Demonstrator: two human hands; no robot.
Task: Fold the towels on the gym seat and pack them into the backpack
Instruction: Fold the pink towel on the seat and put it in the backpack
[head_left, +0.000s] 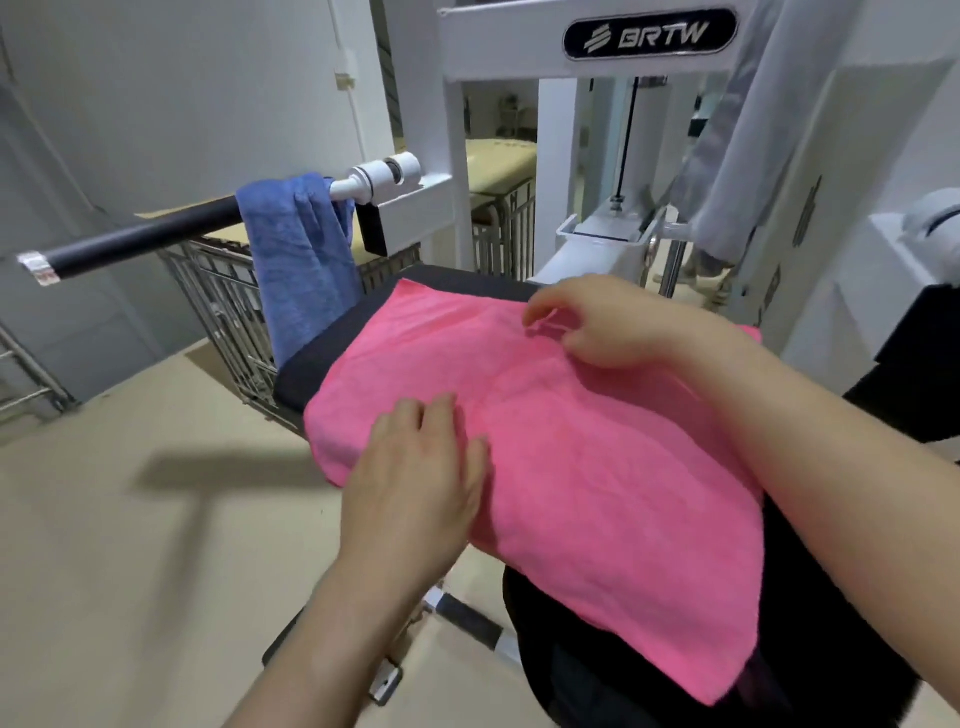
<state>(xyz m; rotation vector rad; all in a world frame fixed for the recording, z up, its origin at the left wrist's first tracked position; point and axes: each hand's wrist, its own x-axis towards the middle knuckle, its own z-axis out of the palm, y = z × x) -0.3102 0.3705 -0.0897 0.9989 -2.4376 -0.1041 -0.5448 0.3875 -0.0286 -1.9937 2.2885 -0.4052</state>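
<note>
A pink towel (566, 467) lies spread over the black gym seat (306, 358), its near end hanging over a black shape (597, 670) that may be the backpack. My left hand (415, 478) rests flat on the towel's left part, fingers apart. My right hand (602, 322) is at the towel's far edge, fingertips curled and pinching a small bit of pink cloth. A blue towel (306, 270) hangs over the machine's black handle bar (135, 241) at the left.
The white machine frame (452, 156) rises behind the seat. A metal wire rack (228, 306) stands to the left behind the blue towel. A metal foot bar (467, 618) lies on the beige floor below the seat.
</note>
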